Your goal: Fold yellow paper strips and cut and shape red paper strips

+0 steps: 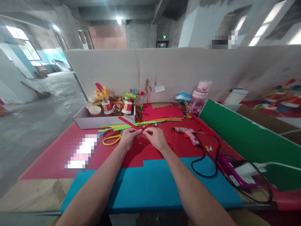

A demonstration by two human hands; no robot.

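A narrow red strip (128,122) slants up to the left from my fingertips, above the red table covering. My left hand (129,137) pinches it near its lower end. Close beside, my right hand (155,137) has its thumb and fingers pressed together at the same end of the strip. Yellow-handled scissors (112,140) lie just left of my left hand. Behind both hands is a pile of green and orange paper strips (164,121). A pink glue gun (188,133) rests to the right of my right hand.
A white box (103,122) at the back left holds paper cups and cup figures. Blue sheets (150,185) cover the front edge. At the right are a black cable, a purple power strip (231,172) and a green panel (249,141). A pink bottle (199,95) stands behind.
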